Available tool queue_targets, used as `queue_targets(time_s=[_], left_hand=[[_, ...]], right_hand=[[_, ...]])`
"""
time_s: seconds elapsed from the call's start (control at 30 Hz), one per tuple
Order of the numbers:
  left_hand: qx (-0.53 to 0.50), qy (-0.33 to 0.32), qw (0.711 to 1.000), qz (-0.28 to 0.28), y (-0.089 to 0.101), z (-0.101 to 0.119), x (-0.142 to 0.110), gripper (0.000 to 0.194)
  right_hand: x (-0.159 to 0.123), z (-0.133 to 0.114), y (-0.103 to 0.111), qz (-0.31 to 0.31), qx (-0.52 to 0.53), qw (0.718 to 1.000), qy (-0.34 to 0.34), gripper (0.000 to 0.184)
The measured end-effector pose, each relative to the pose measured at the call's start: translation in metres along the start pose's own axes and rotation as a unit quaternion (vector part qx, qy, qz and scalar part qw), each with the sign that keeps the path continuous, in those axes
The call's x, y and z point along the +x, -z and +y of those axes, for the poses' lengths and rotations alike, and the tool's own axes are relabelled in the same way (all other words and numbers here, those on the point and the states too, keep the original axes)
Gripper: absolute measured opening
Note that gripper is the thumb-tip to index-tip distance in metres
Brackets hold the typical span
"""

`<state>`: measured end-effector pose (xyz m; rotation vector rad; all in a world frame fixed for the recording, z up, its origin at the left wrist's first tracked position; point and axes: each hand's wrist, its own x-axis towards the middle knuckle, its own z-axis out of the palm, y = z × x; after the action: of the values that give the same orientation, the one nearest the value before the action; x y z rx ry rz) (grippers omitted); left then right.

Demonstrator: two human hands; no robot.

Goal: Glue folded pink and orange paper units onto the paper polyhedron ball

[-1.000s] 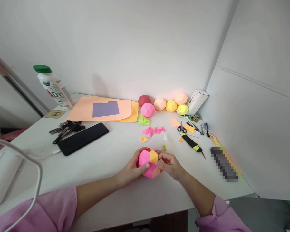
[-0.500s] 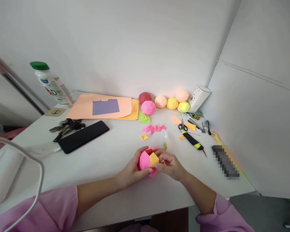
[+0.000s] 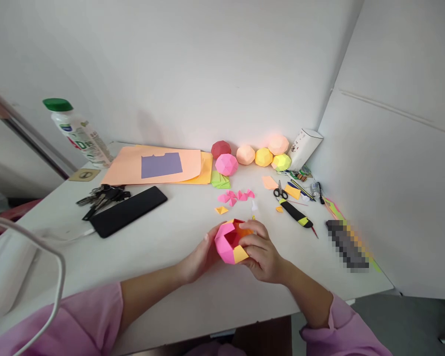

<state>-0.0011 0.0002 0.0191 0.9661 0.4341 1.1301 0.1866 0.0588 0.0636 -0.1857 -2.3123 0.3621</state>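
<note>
A pink and yellow faceted paper ball point(image 3: 227, 249) is held above the front of the table, its open hole facing up and showing a red-orange inside. My left hand point(image 3: 202, 257) cups its left side, with the fingers partly hidden behind it. On the right, my right hand point(image 3: 265, 252) grips the rim, some fingertips at the hole and the thumb low near a yellow facet. Just beyond lie small folded pink paper pieces point(image 3: 232, 199), a folded yellow piece point(image 3: 221, 210) and a small white item point(image 3: 254, 205) partly hidden by my right hand.
Finished paper balls point(image 3: 245, 155) line the wall. Scissors point(image 3: 280, 192) and a black-yellow cutter point(image 3: 294, 213) lie right. Coloured sheets point(image 3: 124, 165), keys point(image 3: 100, 199), a black phone-like slab point(image 3: 129, 210) and a bottle point(image 3: 79, 133) are left. A white cable point(image 3: 61, 277) crosses the lower left.
The paper ball has been turned so its hole faces up more and the yellow facet sits lower. My right fingers have shifted to the hole's rim; my left thumb has left the front.
</note>
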Motion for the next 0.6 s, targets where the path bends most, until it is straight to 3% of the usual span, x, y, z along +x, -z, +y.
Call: queue_targets(time_s=[0.07, 0.13, 0.27, 0.4, 0.6], left_hand=[[-0.110, 0.078, 0.990, -0.038, -0.005, 0.004, 0.004, 0.078], [-0.139, 0.093, 0.985, -0.035, -0.006, 0.006, 0.007, 0.073], [-0.090, 0.048, 0.994, 0.042, -0.001, 0.005, 0.007, 0.060], [-0.058, 0.018, 0.993, 0.097, 0.006, 0.000, 0.006, 0.059], [0.011, -0.056, 0.990, 0.130, 0.014, -0.008, 0.003, 0.058]], right_hand=[[-0.001, 0.001, -0.001, -0.017, -0.021, 1.000, 0.012, 0.020], [-0.001, 0.002, -0.002, -0.030, -0.031, 0.999, 0.020, 0.016], [-0.003, 0.004, -0.004, -0.043, -0.057, 0.997, 0.017, 0.005], [-0.004, 0.005, -0.004, -0.055, -0.065, 0.996, 0.003, 0.010], [-0.007, 0.010, -0.006, -0.040, -0.096, 0.994, -0.012, 0.007]])
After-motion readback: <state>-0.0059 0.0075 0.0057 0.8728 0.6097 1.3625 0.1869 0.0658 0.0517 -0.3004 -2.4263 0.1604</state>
